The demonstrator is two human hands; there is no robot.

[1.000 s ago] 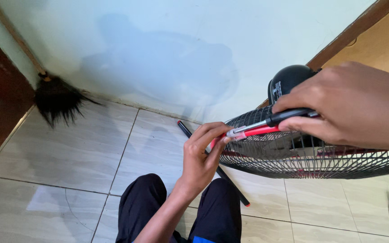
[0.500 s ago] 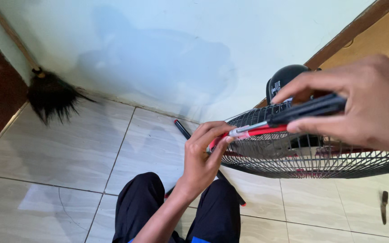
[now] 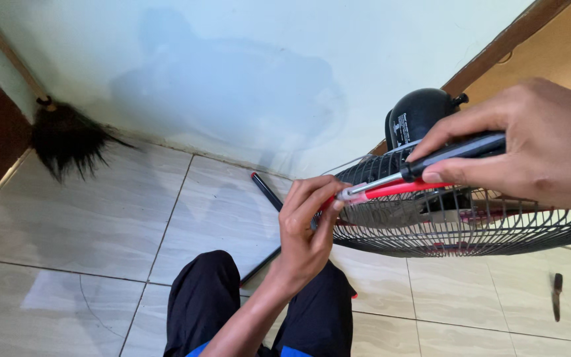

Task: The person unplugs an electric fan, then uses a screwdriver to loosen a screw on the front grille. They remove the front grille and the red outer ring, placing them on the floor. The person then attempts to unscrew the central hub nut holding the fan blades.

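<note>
the right hand [image 3: 536,149] pinches a black-handled screwdriver [image 3: 431,162] over the fan grille [image 3: 470,228]. its tip meets the left hand [image 3: 305,221], whose fingers seem pinched on the grille's red rim clip [image 3: 398,190].

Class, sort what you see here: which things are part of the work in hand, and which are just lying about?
In use:
right hand
screwdriver
left hand
fan grille
fan motor housing

Lying about:
black broom head
black rod with red tip
small dark object on the floor

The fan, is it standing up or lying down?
Lying tipped over: the fan has its wire cage flat above the floor tiles, with the black motor sticking out behind.
</note>
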